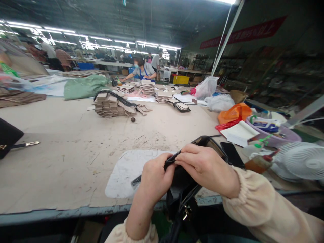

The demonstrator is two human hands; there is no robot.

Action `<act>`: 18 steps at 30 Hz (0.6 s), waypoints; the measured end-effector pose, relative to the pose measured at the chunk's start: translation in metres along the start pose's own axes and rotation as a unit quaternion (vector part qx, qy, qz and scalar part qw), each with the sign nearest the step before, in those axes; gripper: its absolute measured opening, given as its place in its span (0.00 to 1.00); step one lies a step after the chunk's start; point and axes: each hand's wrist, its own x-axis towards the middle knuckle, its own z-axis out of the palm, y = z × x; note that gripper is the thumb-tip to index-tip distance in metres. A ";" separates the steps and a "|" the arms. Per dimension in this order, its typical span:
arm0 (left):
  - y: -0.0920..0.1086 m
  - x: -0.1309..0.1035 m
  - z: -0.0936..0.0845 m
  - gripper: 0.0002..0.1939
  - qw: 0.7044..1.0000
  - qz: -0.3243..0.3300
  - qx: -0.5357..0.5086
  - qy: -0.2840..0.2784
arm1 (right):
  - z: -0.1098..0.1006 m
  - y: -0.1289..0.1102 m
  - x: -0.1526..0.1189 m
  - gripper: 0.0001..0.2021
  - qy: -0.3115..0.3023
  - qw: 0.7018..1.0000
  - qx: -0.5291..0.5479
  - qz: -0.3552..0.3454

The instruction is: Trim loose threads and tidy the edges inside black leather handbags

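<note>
A black handbag (181, 182) with gold-coloured metal fittings is at the table's front edge, partly hanging over it. My left hand (157, 175) grips the left end of the bag's upper rim, thumb and fingers pinched together. On the same rim, just to the right, the fingers of my right hand (202, 165) press the black edge. The bag's opening shows a brownish lining behind my right hand. Under the bag lies a white sheet (121, 179), with a dark strip end (136, 181) beside my left wrist. My fingertips cover the exact spot being pinched.
Stacked brown pieces (108, 106) stand mid-table. A black phone (231, 153), a bottle of amber liquid (260, 163), a white fan (301, 160) and a purple basin (291, 135) crowd the right. Another black bag (8, 136) lies left. A co-worker (144, 71) is across the table.
</note>
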 end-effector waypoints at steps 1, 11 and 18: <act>0.000 0.000 0.000 0.10 1.000 0.000 -0.003 0.001 | 0.000 0.000 0.000 0.12 -0.001 1.000 0.009 0.004; 0.002 0.000 -0.001 0.10 0.999 0.029 -0.039 0.018 | 0.002 -0.001 0.003 0.11 -0.001 0.998 0.017 0.066; 0.002 -0.001 0.000 0.11 0.998 0.036 -0.037 0.028 | 0.002 -0.003 0.004 0.11 0.002 0.997 -0.005 0.083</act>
